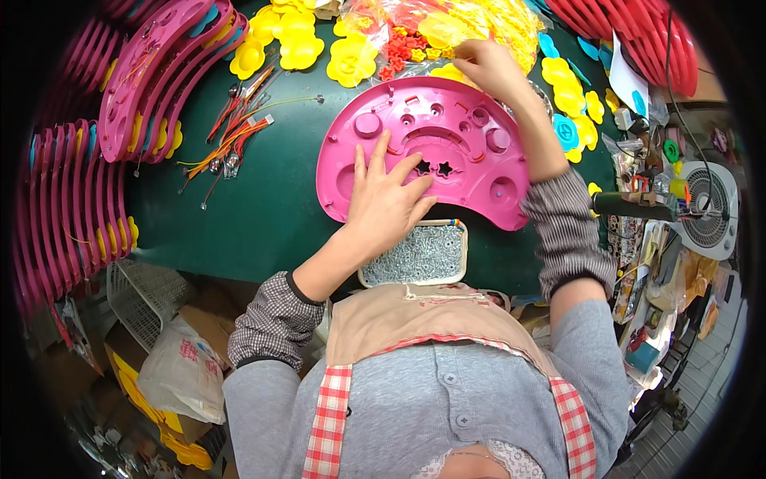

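A pink curved plastic shell point(471, 188) lies on the green table in front of me, its inside with posts, round wells and two star-shaped holes facing up. My left hand point(387, 195) rests on it, fingers spread beside the star holes, holding nothing. Beyond the shell's far right edge, my right hand point(488, 65) is over the yellow plastic pieces, fingers bent down and together; whatever is between them is hidden. Small red star pieces point(396, 52) lie in a heap to its left. Below the shell sits a shallow tray point(465, 254) of small metal screws.
Stacked pink shells point(80, 199) stand at the left. Wires with small parts point(235, 140) lie on the green table point(215, 243). Yellow flower-shaped pieces point(351, 60) line the back; yellow and blue ones point(566, 132) lie right. Red curved parts point(630, 36) and a fan point(706, 207) are farther right.
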The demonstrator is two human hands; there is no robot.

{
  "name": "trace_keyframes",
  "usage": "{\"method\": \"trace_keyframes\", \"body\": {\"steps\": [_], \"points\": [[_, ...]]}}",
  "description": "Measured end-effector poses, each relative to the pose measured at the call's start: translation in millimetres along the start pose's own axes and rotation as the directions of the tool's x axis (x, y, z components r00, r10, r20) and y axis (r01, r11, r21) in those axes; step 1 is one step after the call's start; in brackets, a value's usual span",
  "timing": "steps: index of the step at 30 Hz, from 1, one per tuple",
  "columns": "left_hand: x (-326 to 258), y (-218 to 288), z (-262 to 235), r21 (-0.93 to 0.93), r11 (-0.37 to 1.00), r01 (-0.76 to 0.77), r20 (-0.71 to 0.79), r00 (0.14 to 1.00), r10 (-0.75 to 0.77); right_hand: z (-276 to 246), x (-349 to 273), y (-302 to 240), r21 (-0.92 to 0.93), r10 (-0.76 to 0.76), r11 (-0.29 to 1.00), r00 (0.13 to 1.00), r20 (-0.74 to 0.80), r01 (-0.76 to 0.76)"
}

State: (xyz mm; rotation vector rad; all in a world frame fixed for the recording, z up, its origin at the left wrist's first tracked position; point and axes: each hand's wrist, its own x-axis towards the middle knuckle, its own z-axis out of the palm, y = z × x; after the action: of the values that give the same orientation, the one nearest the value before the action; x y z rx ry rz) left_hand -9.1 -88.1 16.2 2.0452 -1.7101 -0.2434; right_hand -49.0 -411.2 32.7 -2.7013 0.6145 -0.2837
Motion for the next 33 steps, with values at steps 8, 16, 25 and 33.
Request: {"method": "trace_keyframes", "body": {"steps": [8,16,25,33], "points": [[89,-98,-61,-0.229,0.971,-0.071,-0.300,0.954,-0.001,39,53,6,-0.195,0.069,0.979,0.994,0.082,-0.052],[186,-165,-29,-0.174,0.967,-0.184,0.195,0.957,0.217,-14,-23,-3,0.071,0.017,0.998,0.972,-0.235,-0.001],[101,-81,-44,-0.513,0.827,-0.230,0.005,0.962,0.272,10,-166,-71,0.366,-0.229,0.903,0.973,-0.033,0.225],[76,-65,0,-0.269,0.812,-0.518,0.025,0.839,0.544,34,-170,-70,0.142,-0.228,0.960,0.968,-0.106,0.242]]}}
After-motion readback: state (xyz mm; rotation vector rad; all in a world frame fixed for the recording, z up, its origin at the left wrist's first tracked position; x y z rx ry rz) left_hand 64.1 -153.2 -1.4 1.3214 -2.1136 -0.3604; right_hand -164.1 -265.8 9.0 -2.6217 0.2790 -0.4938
